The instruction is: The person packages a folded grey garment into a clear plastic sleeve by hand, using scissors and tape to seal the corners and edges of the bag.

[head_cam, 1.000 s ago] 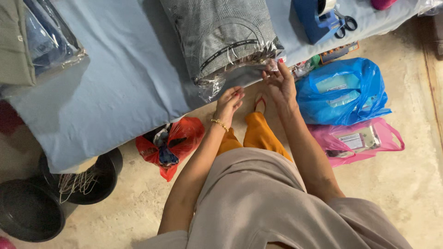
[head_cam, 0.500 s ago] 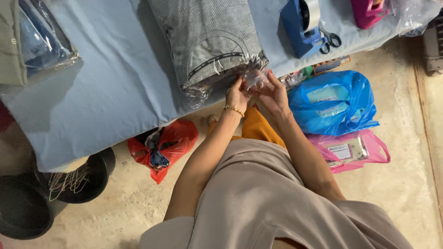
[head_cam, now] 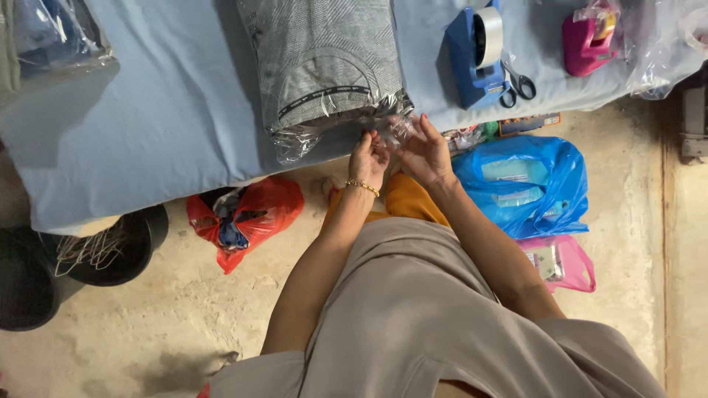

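Note:
A folded grey garment in a clear plastic bag [head_cam: 324, 66] lies on the table's blue cloth [head_cam: 169, 125], its open end hanging over the near edge. My left hand [head_cam: 368, 157], with a gold bracelet on the wrist, pinches the loose clear plastic at that end. My right hand [head_cam: 422, 151] grips the same crumpled plastic from the right side. Both hands meet just below the table edge, above my orange trousers.
A blue tape dispenser [head_cam: 476, 55], black scissors [head_cam: 518, 82] and a pink tape dispenser [head_cam: 586, 40] sit on the table at the right. On the floor lie a red bag [head_cam: 247, 217], a blue bag [head_cam: 527, 184], a pink bag [head_cam: 560, 262] and black tubs [head_cam: 103, 250].
My left hand rose from below the table edge to the bag's open end. Both hands closed on the loose plastic. The view shifted slightly to the right.

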